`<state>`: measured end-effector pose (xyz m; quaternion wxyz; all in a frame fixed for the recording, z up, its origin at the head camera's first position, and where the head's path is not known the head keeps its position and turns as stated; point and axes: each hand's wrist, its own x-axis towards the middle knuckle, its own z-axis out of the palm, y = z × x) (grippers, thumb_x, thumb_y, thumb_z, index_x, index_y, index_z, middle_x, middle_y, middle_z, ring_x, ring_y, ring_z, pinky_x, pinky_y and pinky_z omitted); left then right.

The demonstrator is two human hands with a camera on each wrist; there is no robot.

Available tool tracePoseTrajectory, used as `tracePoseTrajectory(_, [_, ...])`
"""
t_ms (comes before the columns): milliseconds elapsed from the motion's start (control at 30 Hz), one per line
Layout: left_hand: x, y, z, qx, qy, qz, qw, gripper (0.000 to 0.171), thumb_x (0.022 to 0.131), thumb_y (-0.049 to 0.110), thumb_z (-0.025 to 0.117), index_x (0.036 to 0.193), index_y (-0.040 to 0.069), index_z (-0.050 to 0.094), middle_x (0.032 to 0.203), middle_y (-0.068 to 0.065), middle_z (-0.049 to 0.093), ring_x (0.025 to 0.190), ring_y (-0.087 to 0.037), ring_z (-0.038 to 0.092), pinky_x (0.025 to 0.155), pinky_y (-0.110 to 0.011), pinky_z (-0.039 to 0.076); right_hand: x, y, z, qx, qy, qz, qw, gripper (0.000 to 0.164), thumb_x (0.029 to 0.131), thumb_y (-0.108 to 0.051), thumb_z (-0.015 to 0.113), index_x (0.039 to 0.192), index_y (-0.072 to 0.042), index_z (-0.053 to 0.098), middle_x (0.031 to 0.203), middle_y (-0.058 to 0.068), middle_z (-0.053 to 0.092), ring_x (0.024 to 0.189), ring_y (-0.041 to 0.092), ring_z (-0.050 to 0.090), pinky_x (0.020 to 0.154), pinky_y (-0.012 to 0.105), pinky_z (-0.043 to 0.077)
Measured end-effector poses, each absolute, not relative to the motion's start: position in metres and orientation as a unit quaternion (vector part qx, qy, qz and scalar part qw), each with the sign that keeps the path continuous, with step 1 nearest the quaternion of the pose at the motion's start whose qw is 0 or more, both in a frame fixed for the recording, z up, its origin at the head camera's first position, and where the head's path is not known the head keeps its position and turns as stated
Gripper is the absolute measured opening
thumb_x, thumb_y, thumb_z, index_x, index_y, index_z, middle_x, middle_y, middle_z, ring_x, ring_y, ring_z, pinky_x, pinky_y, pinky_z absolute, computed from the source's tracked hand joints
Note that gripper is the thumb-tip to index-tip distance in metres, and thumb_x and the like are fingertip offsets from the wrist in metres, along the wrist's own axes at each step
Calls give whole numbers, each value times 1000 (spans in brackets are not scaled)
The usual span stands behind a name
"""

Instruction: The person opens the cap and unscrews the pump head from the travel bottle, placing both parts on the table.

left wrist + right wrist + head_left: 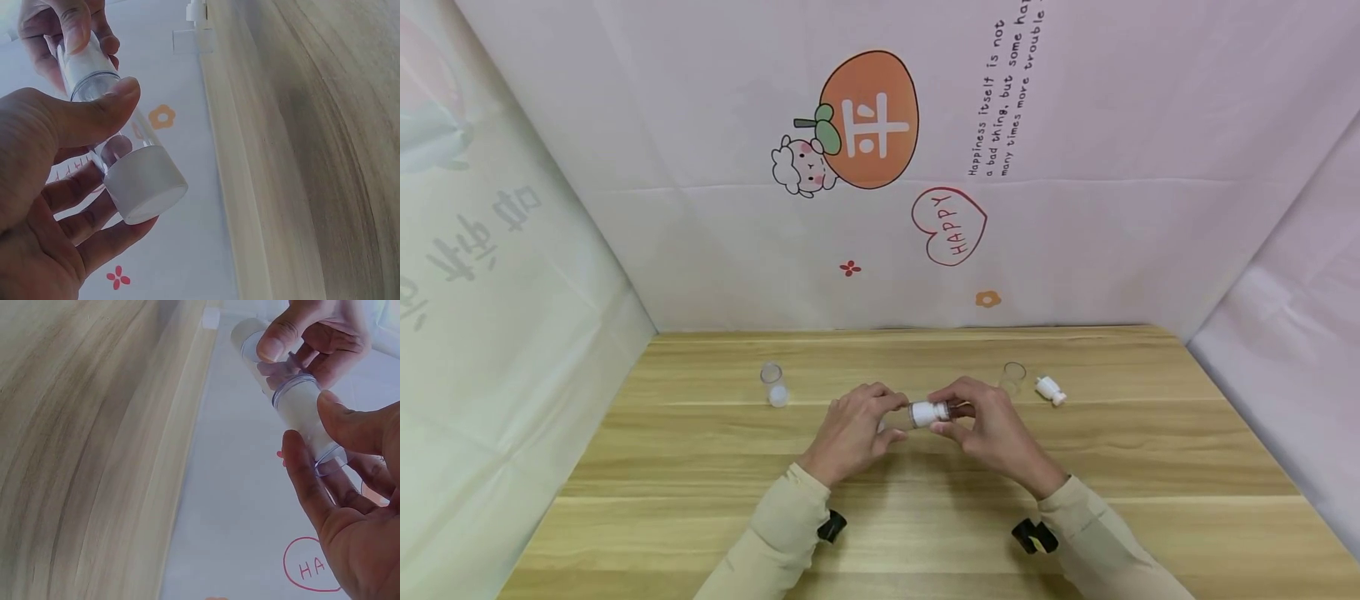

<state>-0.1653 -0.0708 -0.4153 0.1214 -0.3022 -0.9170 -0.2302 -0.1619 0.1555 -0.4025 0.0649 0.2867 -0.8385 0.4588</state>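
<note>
Between thumb and fingers, my left hand [853, 429] holds a clear bottle body whose thick white base [147, 185] faces out of the grip. My right hand [994, 427] pinches a white pump head [927, 413] that sits inside a clear cap [331, 461]. In both wrist views the two pieces line up end to end, with the pump's lower rim [295, 387] right at the bottle's mouth. The hands are raised in front of the body, over the middle of the table, and the left fingers partly cover the bottle wall.
On the wooden table [700, 500], another clear bottle body with a white bottom [777, 395] is to the left. Beyond the right hand are a clear cap [1012, 379] and a white pump head [1050, 391]. Printed cloth [715, 250] rises behind the table's far edge.
</note>
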Motion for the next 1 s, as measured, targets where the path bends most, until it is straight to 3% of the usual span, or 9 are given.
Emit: tracePoseTrajectory(1000, [-167, -79, -425, -287, -924, -232, 99, 37, 82, 24, 87, 114, 10, 75, 105, -4, 72, 89, -19, 66, 69, -35, 55, -166, 162, -409, 297, -832, 466, 48, 33, 84, 10, 77, 115, 2, 68, 111, 12, 67, 96, 27, 69, 82, 32, 59])
